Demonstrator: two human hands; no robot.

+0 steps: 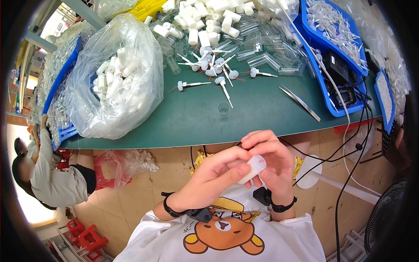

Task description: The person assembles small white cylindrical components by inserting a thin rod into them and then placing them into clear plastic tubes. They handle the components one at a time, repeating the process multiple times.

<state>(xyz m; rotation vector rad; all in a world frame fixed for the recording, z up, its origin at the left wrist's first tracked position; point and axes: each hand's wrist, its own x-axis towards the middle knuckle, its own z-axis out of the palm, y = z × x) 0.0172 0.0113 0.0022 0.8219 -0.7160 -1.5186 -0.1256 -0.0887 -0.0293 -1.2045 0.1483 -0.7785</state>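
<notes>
In front of my chest, just off the table's front edge, I hold a small white plastic cylinder [249,174] with a round translucent end and fine red threads on it. My left hand [218,171] is closed round its side, with the thumb along it. My right hand [276,159] curls about the other side, its thumb against the round end and its fingers bent over the top. Ahead on the green table [187,122] stands a short clear tube [223,110]. Beyond it lie several white stemmed parts [214,65] with round heads and red threads.
A clear bag [144,98] of white cylinders sits at left. White cylinders [192,17] and clear tubes [279,61] are heaped at the back. Tweezers [301,103] lie at right beside a blue bin [336,111]. Black cables [342,183] hang at right. Another person [61,179] works at far left.
</notes>
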